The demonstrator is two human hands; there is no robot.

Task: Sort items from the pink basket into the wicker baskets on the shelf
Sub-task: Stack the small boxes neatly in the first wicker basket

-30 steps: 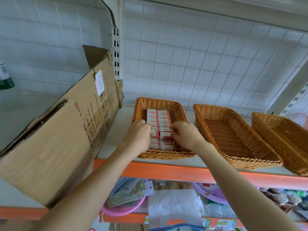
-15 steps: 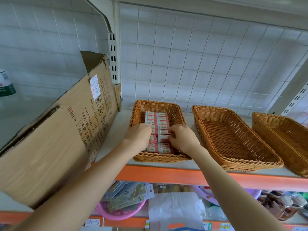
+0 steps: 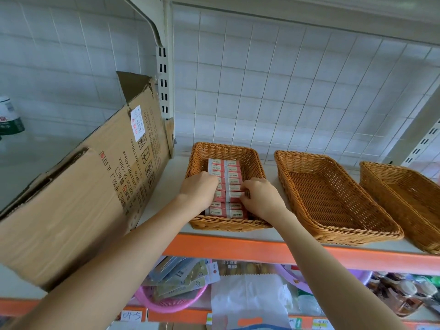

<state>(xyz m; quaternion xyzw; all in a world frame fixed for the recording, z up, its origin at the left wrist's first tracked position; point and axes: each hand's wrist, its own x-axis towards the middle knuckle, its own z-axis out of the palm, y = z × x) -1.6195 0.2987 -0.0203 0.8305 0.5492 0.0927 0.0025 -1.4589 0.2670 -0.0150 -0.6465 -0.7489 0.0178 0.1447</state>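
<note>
The left wicker basket (image 3: 226, 224) on the shelf holds two rows of small red-and-white boxes (image 3: 225, 169). My left hand (image 3: 198, 186) and my right hand (image 3: 259, 197) are both inside it, fingers curled on the boxes in the middle of the rows from either side. The boxes under my fingers are partly hidden. A second wicker basket (image 3: 333, 229) to the right holds nothing, and a third wicker basket (image 3: 404, 210) is cut off at the frame's right edge. The pink basket (image 3: 171, 302) sits on the shelf below, with flat carded packets in it.
A big tilted cardboard box (image 3: 78, 194) stands close on the left of the baskets. The shelf has an orange front rail (image 3: 262, 248) and a white wire-grid back. Below are a white plastic bag (image 3: 250, 301), a purple basket (image 3: 357, 279) and jars (image 3: 404, 294).
The view has shifted slightly. Both hands stay in the left basket on the boxes, with small finger movements only.
</note>
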